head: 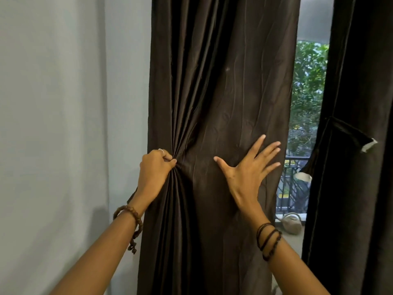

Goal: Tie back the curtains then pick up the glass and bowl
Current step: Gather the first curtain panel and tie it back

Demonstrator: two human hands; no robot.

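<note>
Beyond the left curtain, the balcony floor is carrying what looks like a watering can.

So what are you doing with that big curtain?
A person is gathering the dark brown curtain on the left of the window. The left hand pinches a bunch of folds near the curtain's left edge, while the right hand lies flat and open on the cloth. No tie is around it yet. The other curtain hangs at the right, with a loose tieback strap dangling.
</note>
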